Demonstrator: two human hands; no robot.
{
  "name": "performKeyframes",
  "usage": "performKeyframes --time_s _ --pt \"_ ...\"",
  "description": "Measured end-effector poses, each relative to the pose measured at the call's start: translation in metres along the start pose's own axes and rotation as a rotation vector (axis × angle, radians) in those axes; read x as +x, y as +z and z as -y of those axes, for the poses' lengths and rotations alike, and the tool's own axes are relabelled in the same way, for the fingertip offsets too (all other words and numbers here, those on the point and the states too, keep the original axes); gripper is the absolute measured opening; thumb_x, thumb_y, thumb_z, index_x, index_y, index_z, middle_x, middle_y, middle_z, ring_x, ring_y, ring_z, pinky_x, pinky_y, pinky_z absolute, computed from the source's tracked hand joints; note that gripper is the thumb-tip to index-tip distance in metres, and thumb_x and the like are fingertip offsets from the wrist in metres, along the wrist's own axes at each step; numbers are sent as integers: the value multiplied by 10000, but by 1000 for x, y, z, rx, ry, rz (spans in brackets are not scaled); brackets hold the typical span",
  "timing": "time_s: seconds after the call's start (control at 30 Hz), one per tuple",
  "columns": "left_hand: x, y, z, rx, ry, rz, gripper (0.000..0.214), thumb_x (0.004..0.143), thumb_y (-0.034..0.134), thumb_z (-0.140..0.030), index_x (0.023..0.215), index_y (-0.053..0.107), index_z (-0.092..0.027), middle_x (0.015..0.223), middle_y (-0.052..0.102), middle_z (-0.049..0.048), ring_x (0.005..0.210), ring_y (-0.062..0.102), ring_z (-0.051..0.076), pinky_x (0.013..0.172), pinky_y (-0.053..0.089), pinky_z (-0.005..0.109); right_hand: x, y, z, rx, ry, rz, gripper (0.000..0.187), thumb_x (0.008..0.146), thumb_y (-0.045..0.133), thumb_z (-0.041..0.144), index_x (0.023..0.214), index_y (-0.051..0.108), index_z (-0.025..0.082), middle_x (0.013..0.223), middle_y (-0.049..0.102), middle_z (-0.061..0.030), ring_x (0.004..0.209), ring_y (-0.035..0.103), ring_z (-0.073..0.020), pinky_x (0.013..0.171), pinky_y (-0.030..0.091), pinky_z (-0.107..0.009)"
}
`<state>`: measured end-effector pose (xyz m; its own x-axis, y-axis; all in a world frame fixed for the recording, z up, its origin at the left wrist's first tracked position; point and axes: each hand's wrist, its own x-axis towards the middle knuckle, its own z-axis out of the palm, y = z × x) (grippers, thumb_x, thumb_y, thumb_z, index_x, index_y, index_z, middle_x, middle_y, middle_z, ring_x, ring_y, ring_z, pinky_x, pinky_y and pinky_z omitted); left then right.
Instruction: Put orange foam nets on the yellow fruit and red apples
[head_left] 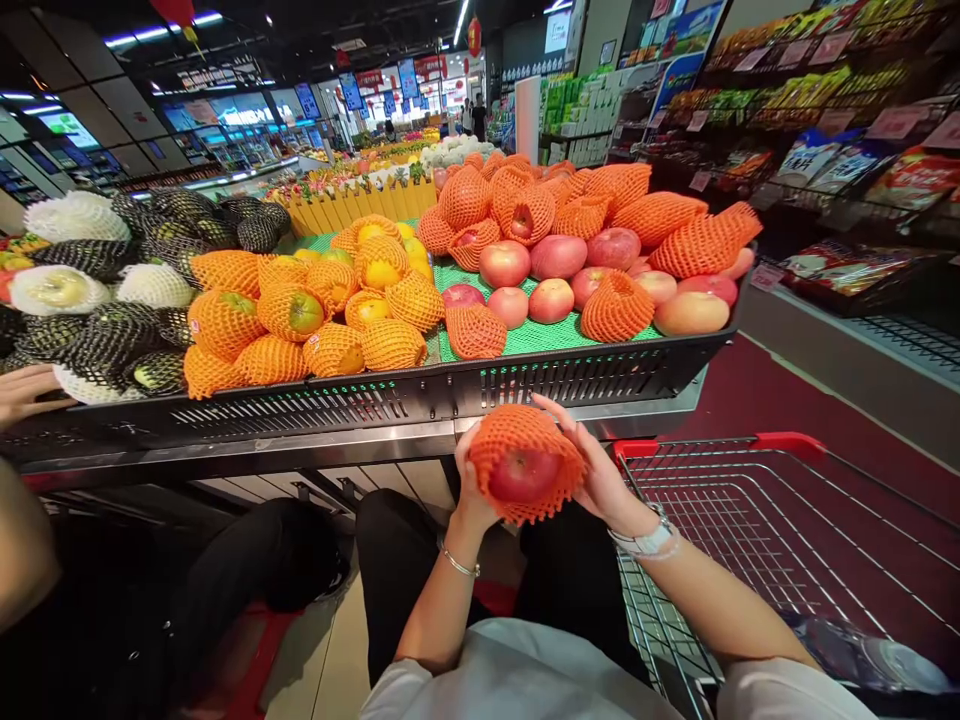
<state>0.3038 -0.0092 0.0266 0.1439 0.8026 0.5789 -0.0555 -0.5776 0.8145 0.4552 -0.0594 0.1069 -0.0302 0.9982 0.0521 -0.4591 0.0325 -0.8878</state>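
Observation:
A red apple (519, 474) in an orange foam net sleeve (517, 428) is held up in front of the display's edge. My left hand (475, 486) grips it from the left side. On the right, my right hand (602, 478) supports the sleeve, with its fingers partly hidden behind it. Bare red apples (504, 264) and several more in orange sleeves (617, 306) lie on the green mat (540, 338) just beyond my hands. The apple's top shows through the sleeve's opening, facing me.
Orange fruit in nets (291, 312) and dark-netted fruit (97, 340) fill the crates to the left. A black crate wall (585, 376) edges the display. To my right stands a wire shopping cart (720, 500). Another person's hand (30, 394) touches the far-left crate. Snack shelves (840, 140) line the right.

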Motion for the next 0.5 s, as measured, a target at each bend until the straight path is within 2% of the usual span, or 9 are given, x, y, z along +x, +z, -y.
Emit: performKeyframes --time_s 0.07,0.13,0.17,0.3,0.37,0.5 --pt "3 -2 -4 75 189 117 747 829 613 -456 1438 200 -330 1373 439 111 1299 453 305 1079 393 489 -2 -2 6 12 32 46 598 864 444 650 1357 450 311 1358 545 -19 1253 512 -231 1046 430 -386" --pt "9 -4 -10 165 344 227 828 815 649 -384 1451 120 -347 1399 408 117 1336 411 303 1115 335 515 -2 -5 6 7 30 20 530 866 493 593 1293 525 281 1351 552 -22 1251 514 -224 1074 405 -368" --pt "12 -5 -13 209 373 256 848 809 656 -363 1455 106 -337 1407 398 128 1342 400 306 1130 302 536 -2 -6 4 3 10 -15 486 862 528 549 1263 551 274 1338 563 -19 1243 521 -216 1077 403 -352" --pt "25 -9 -22 383 237 366 698 811 633 -345 1405 281 -240 1363 467 151 1319 427 312 1175 139 595 1 -3 -8 49 -82 -178 426 809 623 478 1177 612 264 1229 635 -6 1142 586 -189 996 472 -288" --pt "27 -10 -25 444 170 406 676 805 642 -354 1385 322 -219 1356 490 150 1352 386 315 1184 90 593 4 1 -14 137 -64 -291 378 770 656 486 1065 664 250 1128 681 4 1046 628 -173 918 519 -260" --pt "26 -13 -35 481 32 433 990 708 747 -457 1467 163 -205 1463 379 176 1426 240 339 1182 89 588 9 5 -20 307 63 -488 308 706 691 486 872 687 227 911 723 18 800 666 -155 745 580 -261"
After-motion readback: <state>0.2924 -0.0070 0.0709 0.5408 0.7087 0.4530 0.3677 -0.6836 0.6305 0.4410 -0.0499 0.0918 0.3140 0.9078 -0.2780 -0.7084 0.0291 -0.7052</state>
